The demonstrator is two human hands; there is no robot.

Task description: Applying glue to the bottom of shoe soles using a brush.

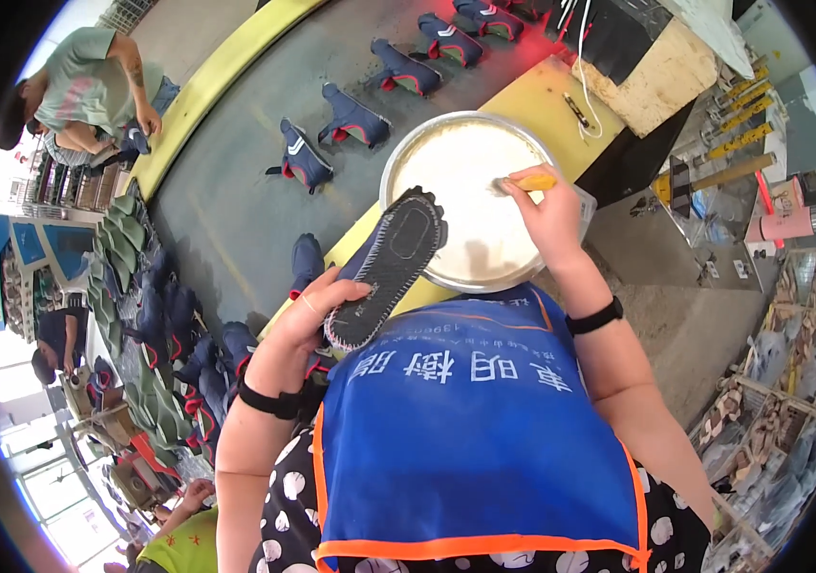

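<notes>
While a dark shoe (391,263) is tilting its black underside upward near the left rim of a metal basin (489,286), the left hand (317,301) is gripping its lower end. The right hand (553,212) is pinching a yellow-handled brush (534,182) over the creamy liquid (470,205). Beyond, navy shoes (355,118) are resting along the counter (236,201), and a co-worker (88,76) is looking down.

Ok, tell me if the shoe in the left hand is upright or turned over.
Turned over: the shoe shows its black sole to the camera, its navy upper mostly hidden behind.
</notes>
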